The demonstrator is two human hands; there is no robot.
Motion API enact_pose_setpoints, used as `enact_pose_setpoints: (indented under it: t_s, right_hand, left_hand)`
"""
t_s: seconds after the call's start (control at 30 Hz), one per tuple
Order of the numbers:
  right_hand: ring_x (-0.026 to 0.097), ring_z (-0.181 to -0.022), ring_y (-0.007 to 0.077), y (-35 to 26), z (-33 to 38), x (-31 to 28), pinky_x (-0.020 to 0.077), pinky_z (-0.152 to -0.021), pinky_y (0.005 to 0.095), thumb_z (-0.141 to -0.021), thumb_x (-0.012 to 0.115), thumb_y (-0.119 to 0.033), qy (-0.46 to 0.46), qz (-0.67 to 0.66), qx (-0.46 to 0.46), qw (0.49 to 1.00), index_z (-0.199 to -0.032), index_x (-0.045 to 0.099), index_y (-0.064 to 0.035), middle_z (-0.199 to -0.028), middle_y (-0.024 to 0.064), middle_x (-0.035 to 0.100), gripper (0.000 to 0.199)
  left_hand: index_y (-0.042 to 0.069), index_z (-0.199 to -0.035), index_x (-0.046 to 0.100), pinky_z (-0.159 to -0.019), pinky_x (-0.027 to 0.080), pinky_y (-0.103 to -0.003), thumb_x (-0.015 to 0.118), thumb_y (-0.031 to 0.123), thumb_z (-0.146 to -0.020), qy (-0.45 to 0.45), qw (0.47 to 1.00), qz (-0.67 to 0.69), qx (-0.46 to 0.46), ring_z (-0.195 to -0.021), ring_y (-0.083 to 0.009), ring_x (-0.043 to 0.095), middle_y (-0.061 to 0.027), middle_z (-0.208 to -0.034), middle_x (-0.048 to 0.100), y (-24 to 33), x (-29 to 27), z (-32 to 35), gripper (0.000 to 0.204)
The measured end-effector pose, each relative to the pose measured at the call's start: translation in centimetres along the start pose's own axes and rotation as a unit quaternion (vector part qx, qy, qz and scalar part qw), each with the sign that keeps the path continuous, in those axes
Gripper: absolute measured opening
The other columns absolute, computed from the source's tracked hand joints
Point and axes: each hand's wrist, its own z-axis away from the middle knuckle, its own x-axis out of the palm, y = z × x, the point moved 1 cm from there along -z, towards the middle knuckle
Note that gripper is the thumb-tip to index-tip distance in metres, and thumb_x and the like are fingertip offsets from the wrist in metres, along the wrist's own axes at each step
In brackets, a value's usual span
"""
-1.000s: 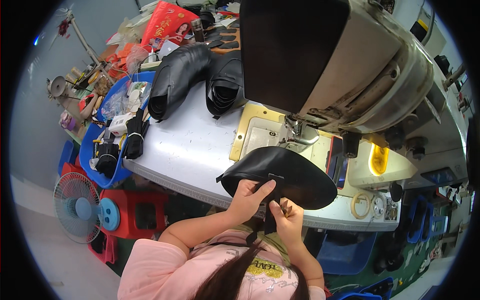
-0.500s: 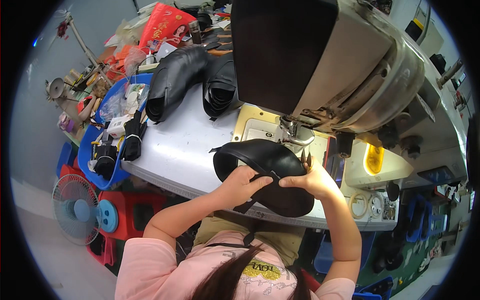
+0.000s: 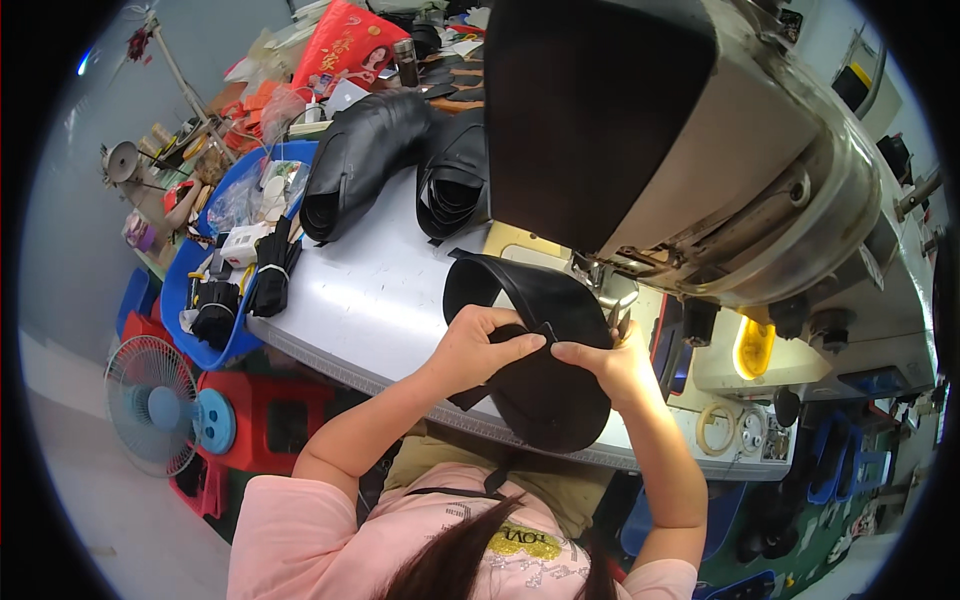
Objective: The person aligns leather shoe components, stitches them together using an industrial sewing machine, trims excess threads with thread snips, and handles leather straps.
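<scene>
My left hand and right hand both pinch the curved black leather shoe-upper piece, fingertips nearly meeting at its middle fold. The piece lies on the grey metal worktable, just below the needle of the large grey industrial sewing machine at one o'clock. Two stacks of black leather pieces sit at eleven o'clock, a blue plastic tub at nine.
</scene>
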Motion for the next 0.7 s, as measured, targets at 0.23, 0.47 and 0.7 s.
enact_pose_setpoints:
  t_s: [0.23, 0.47, 0.7]
  right_hand:
    - [0.056, -0.073, 0.0119, 3.3, -1.0, -2.2, 0.045, -0.067, 0.0241, -0.076, 0.063, -0.014, 0.093, 0.058, -0.124, 0.986, -0.089, 0.06, 0.0028, -0.08, 0.006, 0.061, 0.021]
    - [0.05, -0.094, 0.0221, 6.6, -1.3, -2.1, 0.0403, -0.081, 0.0306, -0.079, 0.059, -0.011, 0.163, -0.051, -0.14, 0.975, -0.11, 0.05, -0.0005, -0.103, 0.0116, 0.053, 0.033]
    - [0.056, -0.083, 0.0148, 5.7, -0.4, -0.8, 0.0482, -0.071, 0.0269, -0.08, 0.06, -0.012, 0.167, -0.131, -0.128, 0.969, -0.112, 0.042, -0.0045, -0.095, 0.0078, 0.055, 0.037]
  left_hand:
    - [-0.006, -0.084, 0.063, -0.059, 0.046, -0.022, 0.066, 0.01, -0.072, -0.03, 0.981, 0.154, -0.11, -0.063, -0.0091, 0.056, -0.0057, -0.071, 0.062, -0.7, -0.2, -3.5, 0.02]
    - [-0.001, -0.099, 0.059, -0.077, 0.044, -0.026, 0.07, 0.004, -0.066, -0.129, 0.982, 0.066, -0.119, -0.085, -0.0147, 0.055, -0.0076, -0.092, 0.06, 3.1, -0.6, -9.0, 0.036]
    - [0.002, -0.097, 0.059, -0.081, 0.044, -0.028, 0.075, 0.001, -0.061, -0.16, 0.979, -0.038, -0.122, -0.089, -0.0159, 0.055, -0.0065, -0.091, 0.059, 6.8, -1.3, -9.8, 0.04]
